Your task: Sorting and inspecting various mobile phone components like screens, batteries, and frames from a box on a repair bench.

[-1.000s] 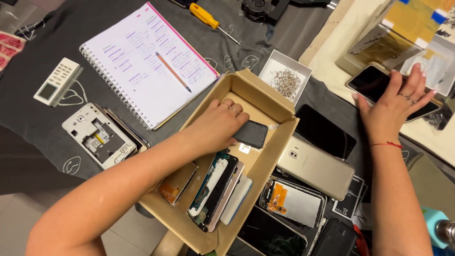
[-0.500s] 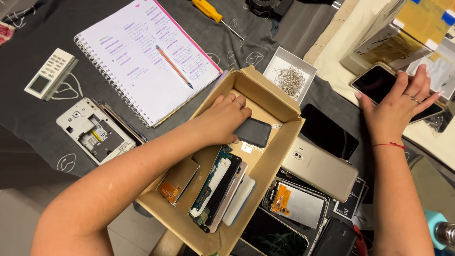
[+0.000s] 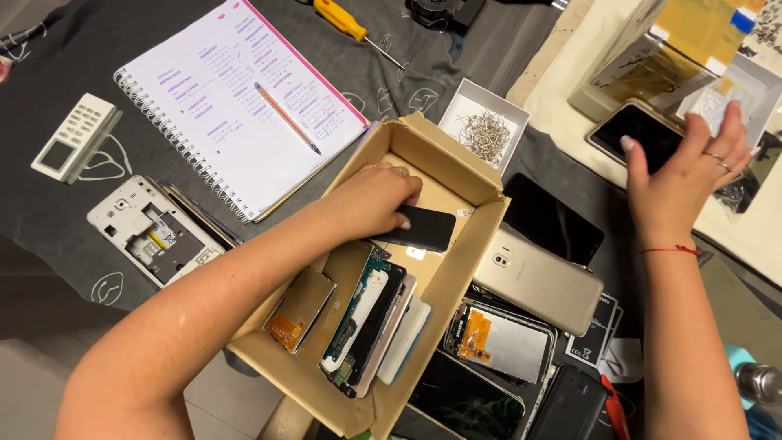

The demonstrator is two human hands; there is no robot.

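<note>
Head view, centre frame: brown cardboard box (image 3: 456, 269) holds stacked phone parts on edge. Left hand (image 3: 371, 200) inside it pinches a flat, glossy black battery (image 3: 417, 228); lifting it level would likely avoid snagging. Right hand (image 3: 688, 175), upper right, fingers spread, rests on a dark phone (image 3: 631, 130).

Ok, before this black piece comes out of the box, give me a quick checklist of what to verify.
1. Left hand has its grip on the small black part: ok.
2. Part free of the phone parts stacked on edge: ok, apart.
3. Cardboard box flaps open: ok.
4. Right hand off the box: ok, over the dark phone.
5. Screw tray upright beside the box: ok.
6. Part's underside: cannot tell.
</note>
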